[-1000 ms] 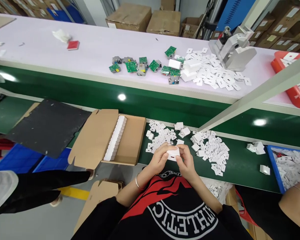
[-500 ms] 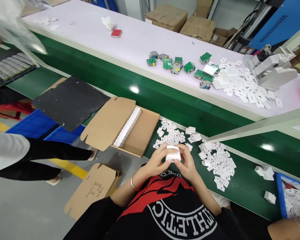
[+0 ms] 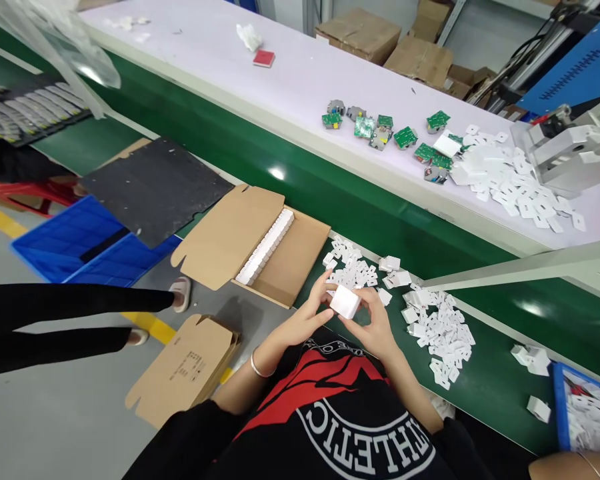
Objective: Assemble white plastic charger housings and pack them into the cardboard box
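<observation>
In front of my chest I hold a small white power adapter (image 3: 345, 302), a rounded block with a smooth face turned up. My left hand (image 3: 311, 319) has thumb and fingers curved around its left side. My right hand (image 3: 375, 323) pinches the right side between thumb and fingers. Just beyond my hands lies a pile of small white plastic plates (image 3: 354, 265). More white adapters (image 3: 397, 278) sit beside that pile. A larger heap of white plates (image 3: 445, 333) spreads over the green bench to the right.
An open cardboard box (image 3: 300, 257) with a row of white adapters stands left of my hands. Green circuit boards (image 3: 365, 127) lie on the raised shelf. A blue bin (image 3: 563, 407) of white parts is at right, near another person's arm (image 3: 565, 467). Someone's legs (image 3: 80, 300) show at left.
The adapter has turned in my fingers, showing a broader face, and my left fingers have opened slightly around it. The view has shifted left. The person at left has moved.
</observation>
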### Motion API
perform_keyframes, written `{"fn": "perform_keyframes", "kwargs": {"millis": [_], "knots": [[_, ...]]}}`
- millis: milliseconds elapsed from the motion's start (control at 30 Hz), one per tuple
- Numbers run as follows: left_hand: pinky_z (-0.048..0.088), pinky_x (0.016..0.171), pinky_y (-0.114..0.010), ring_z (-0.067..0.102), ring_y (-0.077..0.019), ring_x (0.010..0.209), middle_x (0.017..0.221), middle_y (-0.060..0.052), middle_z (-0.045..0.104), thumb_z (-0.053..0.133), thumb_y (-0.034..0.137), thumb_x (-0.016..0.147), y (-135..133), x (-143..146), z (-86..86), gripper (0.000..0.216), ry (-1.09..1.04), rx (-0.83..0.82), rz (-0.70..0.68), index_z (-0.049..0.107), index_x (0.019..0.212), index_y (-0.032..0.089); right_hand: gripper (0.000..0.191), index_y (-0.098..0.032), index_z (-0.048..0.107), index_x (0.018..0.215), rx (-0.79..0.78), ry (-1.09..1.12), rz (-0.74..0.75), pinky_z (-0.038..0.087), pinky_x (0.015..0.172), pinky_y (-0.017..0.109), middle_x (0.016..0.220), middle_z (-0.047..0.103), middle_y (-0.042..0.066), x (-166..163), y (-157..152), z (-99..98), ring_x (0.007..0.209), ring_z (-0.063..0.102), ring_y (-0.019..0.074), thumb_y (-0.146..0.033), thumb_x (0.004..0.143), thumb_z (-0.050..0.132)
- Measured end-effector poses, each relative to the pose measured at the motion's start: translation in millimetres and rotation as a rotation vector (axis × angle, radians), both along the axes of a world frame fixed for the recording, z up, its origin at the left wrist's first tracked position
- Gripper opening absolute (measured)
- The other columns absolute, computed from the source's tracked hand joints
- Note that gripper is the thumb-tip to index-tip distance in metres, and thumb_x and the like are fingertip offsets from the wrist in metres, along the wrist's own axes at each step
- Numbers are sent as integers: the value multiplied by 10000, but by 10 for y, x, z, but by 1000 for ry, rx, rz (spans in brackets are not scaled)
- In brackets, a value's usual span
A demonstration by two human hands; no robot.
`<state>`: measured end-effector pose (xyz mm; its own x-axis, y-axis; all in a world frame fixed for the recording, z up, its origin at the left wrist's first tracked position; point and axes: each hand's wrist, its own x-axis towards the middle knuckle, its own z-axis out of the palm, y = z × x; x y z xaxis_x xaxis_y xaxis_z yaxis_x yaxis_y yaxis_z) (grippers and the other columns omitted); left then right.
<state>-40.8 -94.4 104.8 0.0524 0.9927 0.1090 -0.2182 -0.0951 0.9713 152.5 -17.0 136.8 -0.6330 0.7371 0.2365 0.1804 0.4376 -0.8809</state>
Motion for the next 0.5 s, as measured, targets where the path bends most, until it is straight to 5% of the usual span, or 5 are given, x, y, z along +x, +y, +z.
{"fn": "perform_keyframes", "kwargs": {"millis": [167,333,433,500], "knots": [[516,951,-398,661,-280,1100,1265,-125,682,600,648,964,52,-34,-111,645,-311,-210,20,567,1450,225,483,-333,587,1363,-10,-36,29,561,870,419,1178,542,62,-119,19,-197,956,587,228,-342,910,756],[528,975,-470,713,-283,1055,1194,-147,731,499,658,996,80,37,-154,696,-645,-311,-16,497,1535,217,506,-327,574,1419,-239,8,14,527,1019,452,1200,514,66,-302,19,-448,1147,572,262,-428,938,696],[536,987,-450,707,-259,1085,1266,-134,705,591,587,985,52,-44,-336,727,-522,-267,131,397,1602,255,585,-329,514,1498,-341,-47,31,549,969,424,1225,515,74,-368,16,-501,1078,585,237,-447,949,679],[552,961,-401,699,-237,1085,1271,-126,691,611,504,996,28,-222,-549,700,-191,-277,266,387,1603,239,628,-316,479,1520,-401,-82,22,565,883,393,1212,515,72,-373,15,-538,940,588,199,-458,943,682]]}}
